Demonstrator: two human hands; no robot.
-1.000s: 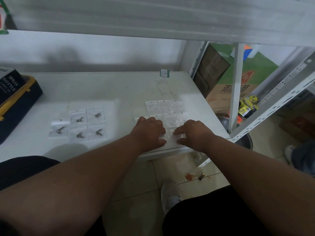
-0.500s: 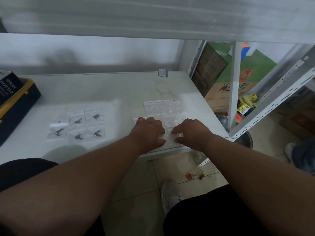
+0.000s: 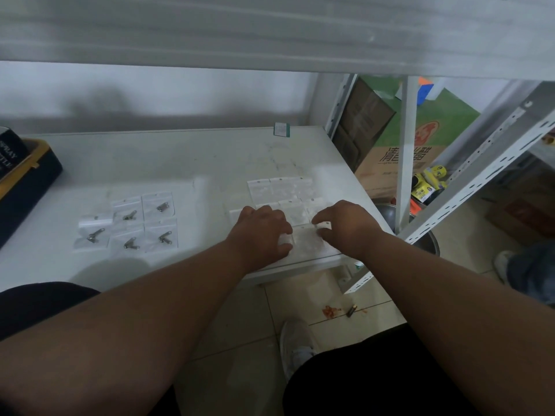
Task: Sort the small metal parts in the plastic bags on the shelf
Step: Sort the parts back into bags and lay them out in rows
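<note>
On the white shelf board (image 3: 180, 163), several small clear plastic bags (image 3: 129, 217), each with a grey metal part inside, lie in two rows at the left. A second cluster of flat clear bags (image 3: 282, 189) lies at the right; their contents are too faint to make out. Both hands work one small plastic bag (image 3: 306, 238) near the board's front edge. My left hand (image 3: 261, 232) curls over its left side. My right hand (image 3: 345, 223) pinches its upper right corner.
A black and yellow case (image 3: 27, 181) sits at the board's left edge. A small green and white card (image 3: 281, 129) stands at the back. A white upright post (image 3: 407, 151) rises just right of my hands. An upper shelf (image 3: 270, 31) overhangs. A cardboard box (image 3: 414, 145) stands beyond.
Both hands stay at the front edge on the same bag. My right hand's fingers have shifted slightly right, widening the gap between the hands.
</note>
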